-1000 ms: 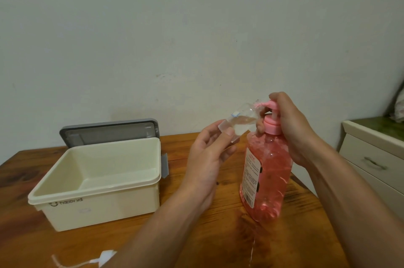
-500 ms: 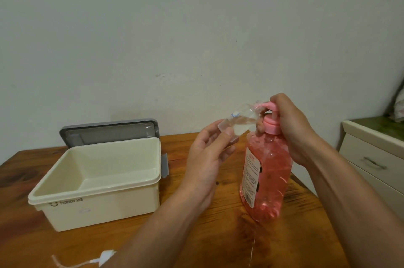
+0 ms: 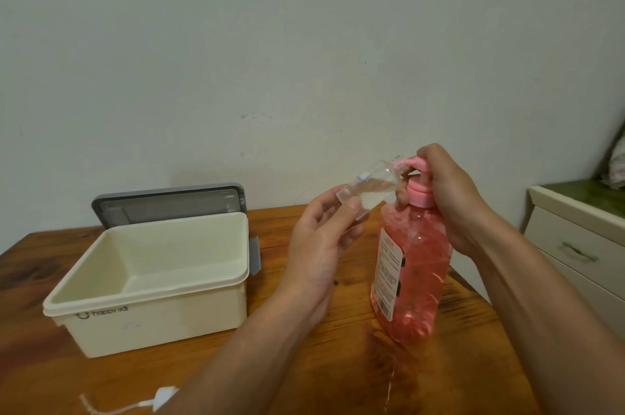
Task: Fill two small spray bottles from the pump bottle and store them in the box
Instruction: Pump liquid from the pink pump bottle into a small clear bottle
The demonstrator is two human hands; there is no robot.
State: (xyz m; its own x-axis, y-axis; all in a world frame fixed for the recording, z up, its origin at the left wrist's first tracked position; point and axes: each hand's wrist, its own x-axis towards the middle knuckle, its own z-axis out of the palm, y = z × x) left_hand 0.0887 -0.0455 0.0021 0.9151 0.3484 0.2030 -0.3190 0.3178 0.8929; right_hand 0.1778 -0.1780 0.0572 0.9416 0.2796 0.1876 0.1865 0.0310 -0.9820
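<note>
Because the spout feeds sideways, left grip (image 3: pixel 321 245) pinches the clear plastic spray bottle (image 3: pixel 370 186) tilted against it; right grip (image 3: pixel 449 201) clasps the head of the pink pump bottle (image 3: pixel 412 262).

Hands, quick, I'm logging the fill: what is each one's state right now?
Left hand: pinches the small spray bottle, held tilted.
Right hand: grips the pump bottle at its head.
</note>
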